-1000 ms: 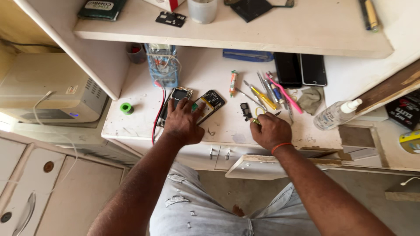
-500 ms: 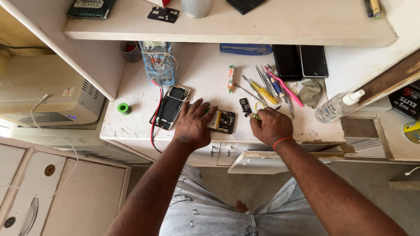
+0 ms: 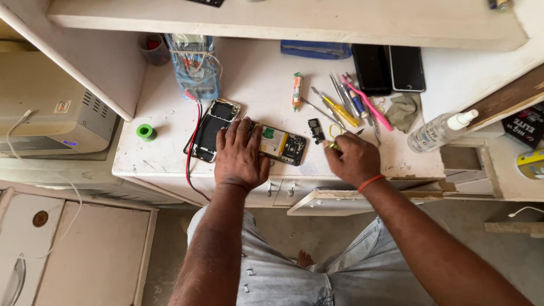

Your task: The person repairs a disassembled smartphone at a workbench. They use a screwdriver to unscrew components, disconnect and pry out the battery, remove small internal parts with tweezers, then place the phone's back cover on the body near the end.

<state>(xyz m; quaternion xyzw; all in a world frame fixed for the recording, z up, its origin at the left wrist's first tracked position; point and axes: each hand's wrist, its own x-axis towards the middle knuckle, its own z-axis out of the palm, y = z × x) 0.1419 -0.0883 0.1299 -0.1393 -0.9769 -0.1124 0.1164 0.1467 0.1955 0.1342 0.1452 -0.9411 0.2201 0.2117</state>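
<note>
Opened phone point(image 3: 281, 144), back off and insides showing, flat near the front edge of the white worktop point(image 3: 255, 79), partly under the left hand point(image 3: 241, 153). Left hand spread flat, fingers open, pressing down on the phone's left end and not wrapped round anything. Right hand point(image 3: 351, 160) just right of the phone, fingers curled shut on a small yellow tool point(image 3: 334, 145). Second phone frame point(image 3: 211, 130) lying just left, touching a red wire point(image 3: 192, 147). Could slip: tool tip sliding off and scratching the small parts, if the left hand lets the phone move. Could roll off: tiny screws, so close to the edge. Hard to tell what kind of tool, most of it hidden in the fist. Phone's left end hidden under the palm. Top shelf cut off.
</note>
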